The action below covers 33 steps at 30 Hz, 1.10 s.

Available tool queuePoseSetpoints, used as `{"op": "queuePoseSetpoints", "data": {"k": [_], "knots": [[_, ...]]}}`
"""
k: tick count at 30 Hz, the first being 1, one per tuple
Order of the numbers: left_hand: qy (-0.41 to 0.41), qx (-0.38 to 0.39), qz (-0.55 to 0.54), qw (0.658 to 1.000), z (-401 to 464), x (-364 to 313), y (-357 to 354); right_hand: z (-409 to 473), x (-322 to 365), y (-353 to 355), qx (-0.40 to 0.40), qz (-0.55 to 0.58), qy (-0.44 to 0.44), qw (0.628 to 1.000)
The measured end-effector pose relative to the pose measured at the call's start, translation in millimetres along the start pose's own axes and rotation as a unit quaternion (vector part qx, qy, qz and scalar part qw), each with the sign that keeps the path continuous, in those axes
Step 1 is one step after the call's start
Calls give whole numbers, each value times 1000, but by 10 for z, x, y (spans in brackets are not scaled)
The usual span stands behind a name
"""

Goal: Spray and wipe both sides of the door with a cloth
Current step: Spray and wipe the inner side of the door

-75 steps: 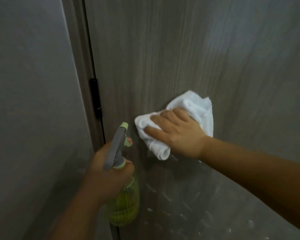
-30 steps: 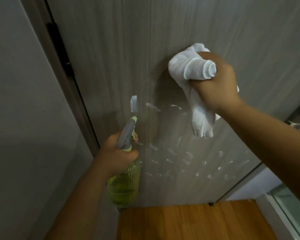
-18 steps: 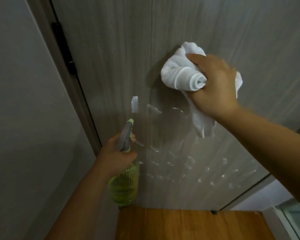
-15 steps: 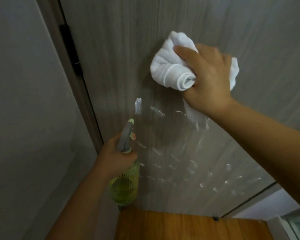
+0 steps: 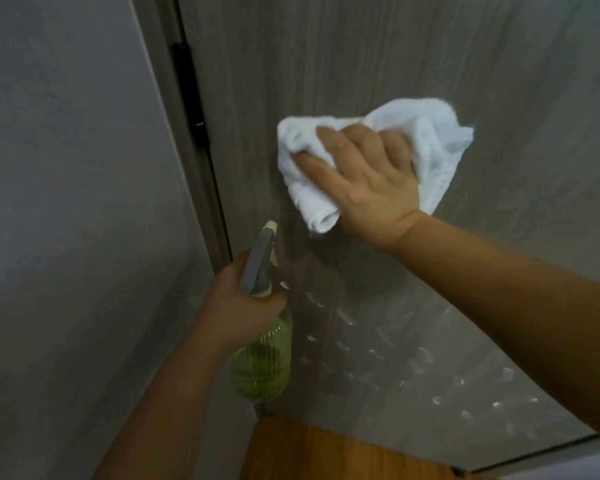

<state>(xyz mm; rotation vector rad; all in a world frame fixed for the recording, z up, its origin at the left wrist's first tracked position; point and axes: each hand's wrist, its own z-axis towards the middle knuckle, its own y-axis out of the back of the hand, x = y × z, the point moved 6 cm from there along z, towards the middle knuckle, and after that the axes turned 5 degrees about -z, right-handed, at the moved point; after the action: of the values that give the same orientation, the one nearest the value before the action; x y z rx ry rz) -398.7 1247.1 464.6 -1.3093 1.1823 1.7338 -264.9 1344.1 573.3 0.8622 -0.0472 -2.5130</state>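
The right hand lies spread, palm down, on a crumpled white terry cloth, pressing it flat against the grey wood-grain door; fingers point up and to the left, and the cloth's long axis runs roughly from a rolled end at lower left to a loose flap at upper right. The left hand is clenched around the neck of a translucent green plastic spray bottle, which stands nearly upright with its long axis tilted slightly; its grey trigger head with pale green nozzle points upward toward the door, just below the cloth. The bottle sits close to the door's surface near the hinge side. A black hinge shows in the gap between the door and the grey-brown frame, with a plain grey wall to the left. Scattered droplets and streaks of liquid glisten on the lower part of the door, below the right forearm. Orange-brown wooden floor shows beneath the door's bottom edge.
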Motion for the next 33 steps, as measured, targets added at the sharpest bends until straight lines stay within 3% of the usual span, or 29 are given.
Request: {"op": "queuePoseSetpoints", "data": {"k": [4,9,11,15,24,29,33], "knots": [[3,-6,12,1000,26,15,-7,-311,352,-105,29,32,93,995],[-8,-6,10,1000,-11,-38,36,-933,727,-305,186,67,166,966],[-7,-4,12,1000,-41,-53,77,-962,754,-275,204,78,176,960],[-12,7,13,1000,-119,-70,137,-587,555,-119,176,114,112,971],[-11,14,-14,1000,-198,-129,162,642,-317,107,70,8,-38,997],[-21,25,-16,999,-175,-138,143,439,-34,17,44,-10,-35,998],[-18,25,0,1000,-132,-91,135,130,319,-143,68,16,35,997]]}}
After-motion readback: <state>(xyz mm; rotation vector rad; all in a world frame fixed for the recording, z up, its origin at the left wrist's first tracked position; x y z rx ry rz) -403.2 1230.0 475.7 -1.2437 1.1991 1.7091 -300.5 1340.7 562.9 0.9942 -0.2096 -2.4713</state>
